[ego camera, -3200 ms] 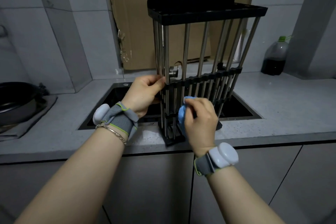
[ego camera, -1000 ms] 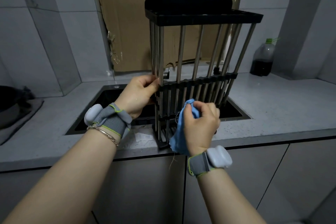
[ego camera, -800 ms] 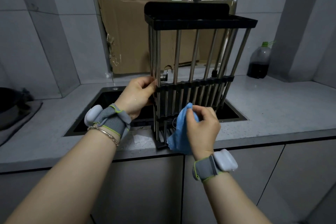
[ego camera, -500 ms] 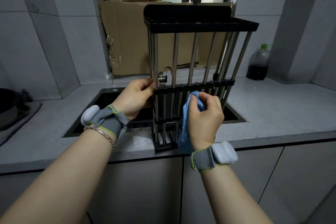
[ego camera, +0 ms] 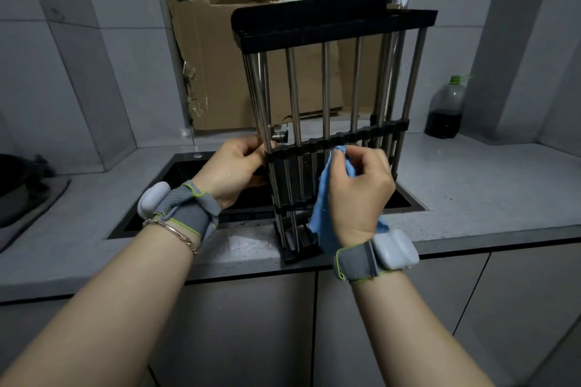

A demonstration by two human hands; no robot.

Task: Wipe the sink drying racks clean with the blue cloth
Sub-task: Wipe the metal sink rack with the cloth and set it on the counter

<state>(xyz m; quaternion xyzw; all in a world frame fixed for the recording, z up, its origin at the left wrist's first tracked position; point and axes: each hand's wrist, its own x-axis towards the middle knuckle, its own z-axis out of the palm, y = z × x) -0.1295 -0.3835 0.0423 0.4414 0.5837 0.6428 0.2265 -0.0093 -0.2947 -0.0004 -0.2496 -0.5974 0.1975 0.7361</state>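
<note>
The drying rack (ego camera: 327, 88), steel rods between black end bars, stands on end on the counter's front edge, in front of the sink (ego camera: 195, 173). My left hand (ego camera: 232, 170) grips its left rods at the middle black crossbar. My right hand (ego camera: 358, 188) pinches the blue cloth (ego camera: 327, 217) against a rod just under that crossbar; the cloth hangs down to the rack's foot. The lower right part of the rack is hidden behind my right hand and the cloth.
A grey counter (ego camera: 471, 198) runs left and right of the sink. A plastic bottle of dark liquid (ego camera: 445, 110) stands at the back right. Cardboard (ego camera: 220, 72) leans in the window behind the rack. A dark pan (ego camera: 15, 185) sits on a mat at the far left.
My right hand has slid the cloth up the rods from near the rack's foot to just under the middle crossbar. My left hand keeps its grip on the rack.
</note>
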